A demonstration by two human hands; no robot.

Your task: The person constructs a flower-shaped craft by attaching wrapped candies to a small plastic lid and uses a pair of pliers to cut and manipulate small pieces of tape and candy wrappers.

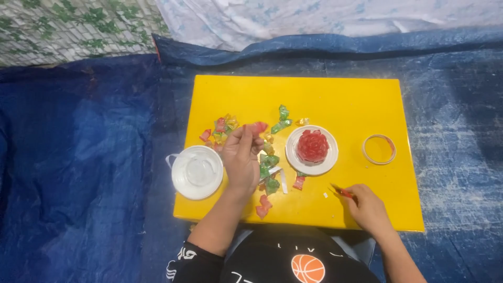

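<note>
My left hand (242,157) is raised over the middle of a yellow board (346,99) and pinches a small red wrapped piece (259,127) at its fingertips. Around it lie several red, green and yellow wrapped pieces (222,129). My right hand (367,208) rests near the board's front edge and grips a small red-handled tool (341,192), its tip pointing left. A white round lid (312,150) right of my left hand carries a red rose-shaped cluster (313,146).
A white empty lid or dish (197,172) sits at the board's left edge. A ring of tape (379,149) lies at the right. Blue tarpaulin (78,157) surrounds the board; patterned cloth (73,26) lies beyond.
</note>
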